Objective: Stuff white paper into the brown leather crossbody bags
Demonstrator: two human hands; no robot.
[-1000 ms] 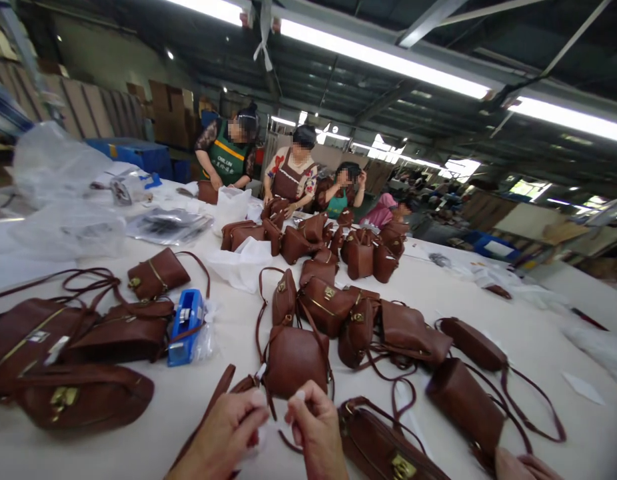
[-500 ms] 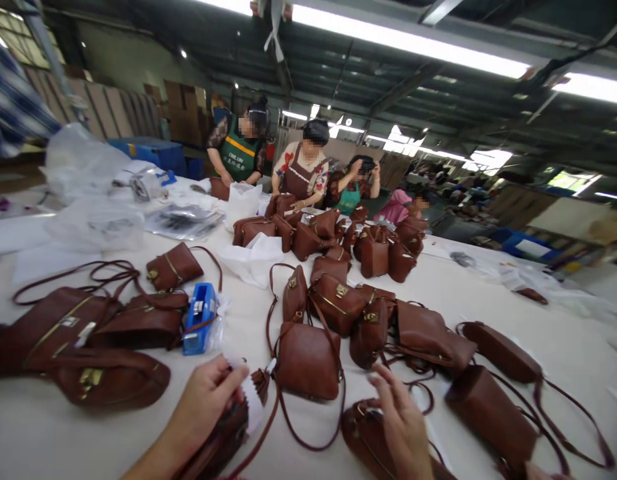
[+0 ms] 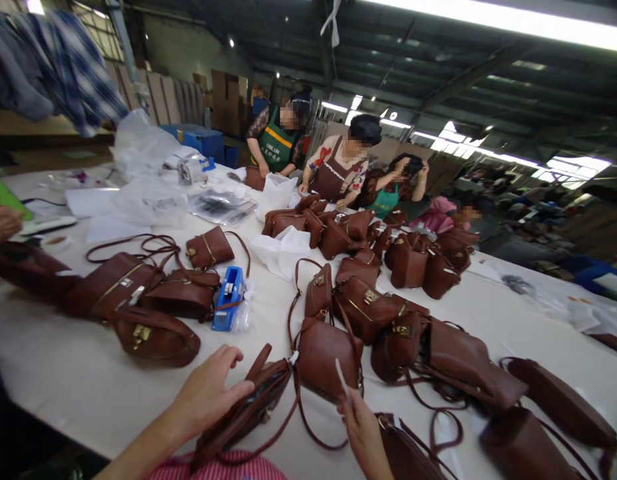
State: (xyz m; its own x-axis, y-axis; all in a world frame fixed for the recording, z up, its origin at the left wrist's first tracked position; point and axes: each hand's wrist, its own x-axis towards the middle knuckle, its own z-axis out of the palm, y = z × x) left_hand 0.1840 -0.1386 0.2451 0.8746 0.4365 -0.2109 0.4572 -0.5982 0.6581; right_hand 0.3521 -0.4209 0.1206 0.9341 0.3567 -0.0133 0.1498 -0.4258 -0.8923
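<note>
My left hand (image 3: 208, 393) grips a brown leather bag (image 3: 248, 407) at the near table edge, thumb on top and fingers partly spread over its flap. My right hand (image 3: 361, 427) is pinched on a thin white strip (image 3: 341, 378) that sticks up from my fingertips. Just beyond stands another small brown bag (image 3: 323, 353) with its strap looped on the white table (image 3: 63, 380). A blue tape dispenser (image 3: 227, 308) lies to the left of it.
Several brown bags (image 3: 388, 313) cover the table's middle and right, more lie at the left (image 3: 138, 300). Clear plastic bags (image 3: 143, 200) are piled far left. Three people in aprons (image 3: 338, 167) work at the far end. Another person's hand (image 3: 1, 223) shows at the left edge.
The view has swung left. My left hand has laid the bag lower at the table edge. My right hand has come back toward me and now pinches a white strip.
</note>
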